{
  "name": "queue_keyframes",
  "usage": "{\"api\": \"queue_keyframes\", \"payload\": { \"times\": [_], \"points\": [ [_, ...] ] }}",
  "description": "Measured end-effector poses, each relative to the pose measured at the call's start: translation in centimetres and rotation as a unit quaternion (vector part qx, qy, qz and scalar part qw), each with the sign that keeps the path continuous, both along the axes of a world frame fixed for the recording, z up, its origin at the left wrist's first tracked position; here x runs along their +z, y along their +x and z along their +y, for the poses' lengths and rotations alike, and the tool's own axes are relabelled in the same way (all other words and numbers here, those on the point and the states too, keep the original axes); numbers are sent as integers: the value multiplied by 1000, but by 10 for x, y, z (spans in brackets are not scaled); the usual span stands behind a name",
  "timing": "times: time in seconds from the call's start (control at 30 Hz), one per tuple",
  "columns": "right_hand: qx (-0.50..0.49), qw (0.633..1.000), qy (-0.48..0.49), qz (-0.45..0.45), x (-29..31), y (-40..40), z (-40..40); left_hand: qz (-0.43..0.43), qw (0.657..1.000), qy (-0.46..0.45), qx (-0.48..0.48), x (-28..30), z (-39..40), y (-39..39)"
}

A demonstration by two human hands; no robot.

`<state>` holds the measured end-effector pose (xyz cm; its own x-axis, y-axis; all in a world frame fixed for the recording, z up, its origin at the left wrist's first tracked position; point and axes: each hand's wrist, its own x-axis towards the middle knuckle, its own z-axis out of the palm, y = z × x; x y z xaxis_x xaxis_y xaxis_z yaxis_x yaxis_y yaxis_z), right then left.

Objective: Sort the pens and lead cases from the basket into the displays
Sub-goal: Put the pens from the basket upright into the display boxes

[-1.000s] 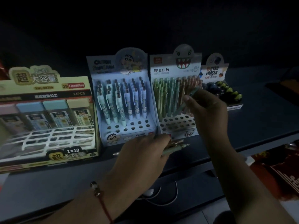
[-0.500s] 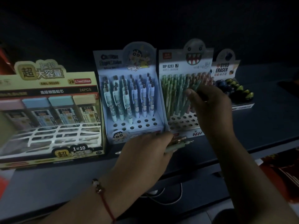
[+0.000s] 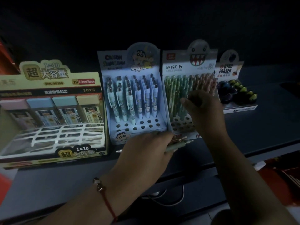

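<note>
Two hands at monster-face pencil display: left hand grips a bundle of mechanical pencils; right hand, fingers curled among racked pencils, hold indiscernible

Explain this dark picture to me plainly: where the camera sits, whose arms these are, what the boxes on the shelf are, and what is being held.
No machine here: a person wears a camera on the head, looking down at their own hands. On the dark shelf stand four displays: a lead case box, a cartoon pen display, a monster-face pen display and an eraser display. The left hand grips a bundle of pens. The right hand reaches into the monster-face display; whether it holds a pen cannot be told.
</note>
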<state>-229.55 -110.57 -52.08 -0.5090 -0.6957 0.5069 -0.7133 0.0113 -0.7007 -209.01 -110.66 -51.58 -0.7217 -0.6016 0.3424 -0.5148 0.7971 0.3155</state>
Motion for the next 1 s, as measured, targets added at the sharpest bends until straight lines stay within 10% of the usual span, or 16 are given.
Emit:
{"api": "queue_keyframes", "payload": {
  "times": [0.67,0.87,1.0],
  "points": [
    [39,987,-1,-158,12,6,34,-2,1000,2,-2,6,2,-2],
    [248,851,262,-382,36,18,67,-2,998,-58,-29,7,-1,-7],
    [256,802,257,-474,35,14,79,-20,994,-92,-58,5,3,-11]
  ]
}}
